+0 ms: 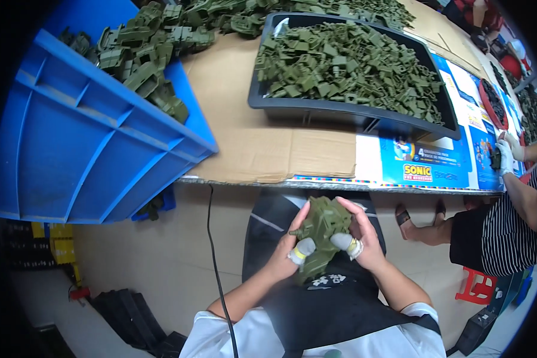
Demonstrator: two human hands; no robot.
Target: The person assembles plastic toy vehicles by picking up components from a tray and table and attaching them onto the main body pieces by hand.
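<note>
The blue crate (89,137) fills the left side, tilted against the table's edge, green plastic pieces (143,59) heaped at its upper end. Next in size, the cardboard-covered table (262,149) runs across the top, carrying a black tray (316,110) piled with small green clips (352,65). At the right edge a co-worker in a striped top (519,221) sits working with a gloved hand (506,156) at the table.

Below the table edge, over the person's dark apron (334,298), sits the green toy tank (319,238), held in 2 hands just above the lap. The left hand (289,247) cups its left side, fingers curled round the hull, taped thumb pressed on top. The right hand (364,235) wraps the other side the same way, taped thumb pressing down near the middle. Both grips are closed firm on the toy.

Judging by that hold, even thumb pressure on both sides matters here, with the hull kept square so the parts seat without twisting.
</note>
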